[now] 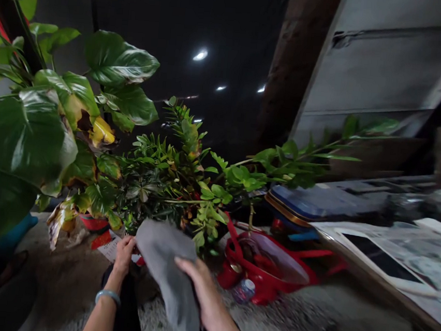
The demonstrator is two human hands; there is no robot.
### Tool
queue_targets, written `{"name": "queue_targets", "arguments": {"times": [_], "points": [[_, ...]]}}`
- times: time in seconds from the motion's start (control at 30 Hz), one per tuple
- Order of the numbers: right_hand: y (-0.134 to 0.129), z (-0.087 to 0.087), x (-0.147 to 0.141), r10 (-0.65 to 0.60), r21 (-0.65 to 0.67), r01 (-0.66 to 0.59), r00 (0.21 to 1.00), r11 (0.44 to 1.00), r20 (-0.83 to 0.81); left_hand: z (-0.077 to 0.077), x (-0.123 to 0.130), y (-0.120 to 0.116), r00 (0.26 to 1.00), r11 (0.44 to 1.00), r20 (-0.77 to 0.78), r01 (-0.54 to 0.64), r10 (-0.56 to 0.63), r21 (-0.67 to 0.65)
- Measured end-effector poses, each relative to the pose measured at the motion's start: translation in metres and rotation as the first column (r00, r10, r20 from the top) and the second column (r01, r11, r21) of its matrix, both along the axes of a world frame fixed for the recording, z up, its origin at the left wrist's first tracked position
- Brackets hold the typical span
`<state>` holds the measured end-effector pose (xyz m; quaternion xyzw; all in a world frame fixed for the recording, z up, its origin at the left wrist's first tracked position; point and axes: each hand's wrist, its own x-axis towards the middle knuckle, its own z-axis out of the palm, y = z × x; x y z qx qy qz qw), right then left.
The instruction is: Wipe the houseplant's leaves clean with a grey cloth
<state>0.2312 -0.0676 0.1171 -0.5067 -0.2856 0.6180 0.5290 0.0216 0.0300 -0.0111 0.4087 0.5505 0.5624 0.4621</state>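
Note:
A piece of grey cloth (169, 275) hangs between my two hands in the lower middle of the head view. My left hand (125, 252) pinches its upper left edge, with a pale bracelet (108, 297) round the wrist. My right hand (197, 283) grips the cloth's right side, thumb lying on top and the fingers hidden beneath it. Just behind the left hand, a red and white paper (108, 247) with print shows.
Leafy potted plants (164, 181) spread across the left and middle. At the right, a red bag (269, 264) sits on the ground near a small jar (245, 289). Further right, a table carries a white tablet (385, 259) and a blue case (318, 202).

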Motion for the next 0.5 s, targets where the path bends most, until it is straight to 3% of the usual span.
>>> {"name": "queue_targets", "arguments": {"times": [0.1,0.13,0.2,0.3,0.37,0.43,0.5], "points": [[0.047,0.022,0.005,-0.234,0.100,0.235,0.972,0.967,-0.024,0.002,0.003,-0.004,0.999,1.000,0.039,-0.002,0.003,-0.023],[0.059,0.021,0.002,-0.256,0.084,0.258,0.966,0.962,-0.036,0.002,0.004,-0.005,0.999,1.000,0.047,-0.007,0.008,-0.026],[0.064,0.006,-0.008,-0.164,-0.021,0.163,0.984,0.986,-0.076,0.003,0.004,-0.005,0.998,1.000,0.049,-0.027,0.027,-0.013],[0.030,-0.028,-0.021,0.058,-0.172,-0.077,0.992,0.982,-0.112,0.002,0.003,-0.004,0.997,0.998,0.039,-0.060,0.060,0.021],[-0.001,-0.036,-0.021,0.049,-0.188,-0.048,0.999,0.981,0.003,0.002,0.001,-0.004,0.997,0.998,0.036,-0.064,0.063,0.027],[-0.019,-0.023,-0.015,0.036,-0.151,-0.026,0.997,0.988,0.069,0.002,0.000,-0.004,0.998,0.998,0.035,-0.050,0.050,0.023],[-0.017,0.005,-0.008,0.022,-0.071,-0.019,0.999,0.997,0.043,0.004,0.001,-0.005,0.999,1.000,0.039,-0.026,0.026,0.013]]}}
